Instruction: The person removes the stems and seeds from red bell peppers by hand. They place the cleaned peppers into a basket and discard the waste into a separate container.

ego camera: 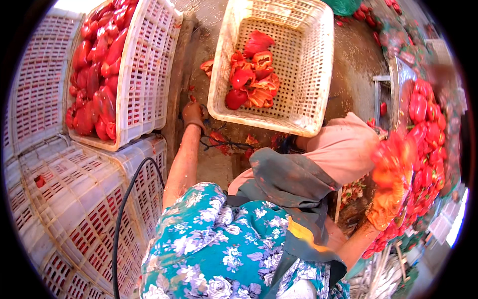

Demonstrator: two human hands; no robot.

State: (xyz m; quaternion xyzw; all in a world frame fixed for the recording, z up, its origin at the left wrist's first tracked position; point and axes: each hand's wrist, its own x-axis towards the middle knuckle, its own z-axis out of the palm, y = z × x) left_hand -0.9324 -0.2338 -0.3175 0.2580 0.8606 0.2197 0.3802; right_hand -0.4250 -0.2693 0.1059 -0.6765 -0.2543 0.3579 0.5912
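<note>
My left hand [195,114], bare, is low beside the lower left corner of a cream plastic crate [265,126]; its fingers look curled, and what they grip cannot be made out. Several cored, split red bell peppers [257,84] lie inside that crate. On the right, my right hand [384,205] wears an orange glove. It holds a red bell pepper [396,155], blurred by motion, beside a heap of whole red bell peppers [427,130].
A white plastic crate [149,71] full of red peppers [99,82] rests at the left on more stacked crates [86,202]. A black cable [121,209] arches in front of them. Pepper scraps [218,138] and dark cords lie below the cream crate. A green net [341,5] is at the top.
</note>
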